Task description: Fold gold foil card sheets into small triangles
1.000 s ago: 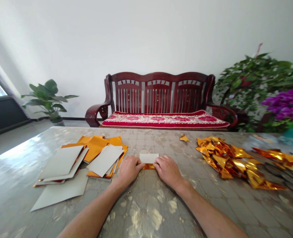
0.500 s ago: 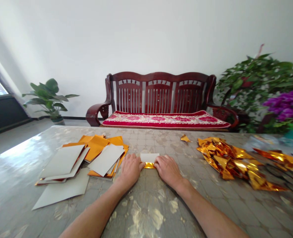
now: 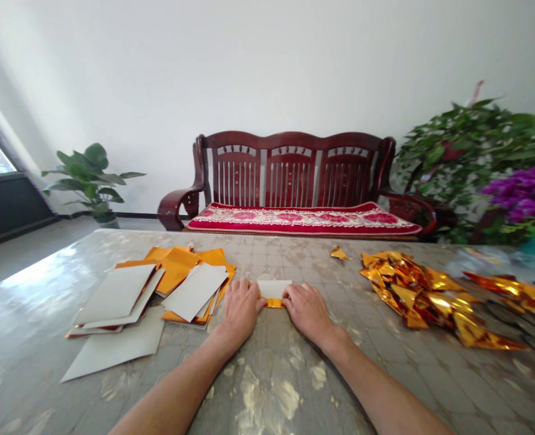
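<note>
A white-walled room with a dark red wooden bench [image 3: 294,181] at centre back, a potted plant [image 3: 90,178] at left and purple flowers [image 3: 528,193] at far right. In the foreground lies a glossy marbled desk [image 3: 267,386]. At its centre, the left hand [image 3: 240,307] and right hand [image 3: 307,308] lie palm down, fingers curled, pressing either end of a small folded paper [image 3: 274,290], white above with a gold foil edge below. Just left of the hands is a loose stack of gold-and-white sheets [image 3: 158,290]. At right, well apart, sits a heap of folded gold foil pieces [image 3: 421,290].
</note>
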Demonstrator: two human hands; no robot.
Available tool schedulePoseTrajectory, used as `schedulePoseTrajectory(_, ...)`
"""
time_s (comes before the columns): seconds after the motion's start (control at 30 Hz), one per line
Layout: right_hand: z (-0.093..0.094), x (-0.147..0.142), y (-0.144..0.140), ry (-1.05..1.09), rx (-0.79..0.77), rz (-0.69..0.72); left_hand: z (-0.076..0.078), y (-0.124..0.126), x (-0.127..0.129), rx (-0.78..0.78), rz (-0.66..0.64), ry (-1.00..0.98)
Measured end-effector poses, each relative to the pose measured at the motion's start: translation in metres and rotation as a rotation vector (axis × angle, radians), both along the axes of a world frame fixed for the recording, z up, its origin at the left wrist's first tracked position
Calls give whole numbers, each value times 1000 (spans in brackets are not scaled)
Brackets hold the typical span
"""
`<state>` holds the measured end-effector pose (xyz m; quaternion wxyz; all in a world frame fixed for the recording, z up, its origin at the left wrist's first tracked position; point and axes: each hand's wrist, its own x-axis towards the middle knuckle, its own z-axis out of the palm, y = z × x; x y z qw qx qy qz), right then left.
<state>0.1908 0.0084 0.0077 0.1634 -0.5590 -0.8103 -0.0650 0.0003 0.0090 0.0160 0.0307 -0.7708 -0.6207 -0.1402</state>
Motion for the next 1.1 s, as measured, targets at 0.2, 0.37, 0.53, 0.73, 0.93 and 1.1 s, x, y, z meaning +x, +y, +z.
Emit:
schedulePoseTrajectory(0.2, 3, -3, -4, 12, 74, 27, -2, -1, 3, 26, -245, -86)
schedulePoseTrajectory(0.37, 5, -2, -5, -70, 88, 223, 0, -8, 8, -64, -311, 22)
schedulePoseTrajectory(0.53, 6, 2, -7, -94, 65, 327, -5, -20, 19, -79, -270, 165)
schedulePoseTrajectory(0.73, 8, 4, -13, -145, 44, 307, -11, -37, 26, 5, -247, 305)
schedulePoseTrajectory(0.93, 2, 22, -12, -56, 26, 292, -5, -44, 22, -14, -249, 351)
schedulePoseTrajectory(1.1, 0, 31, -9, -72, 47, 262, 0, -44, 19, -39, -245, 355)
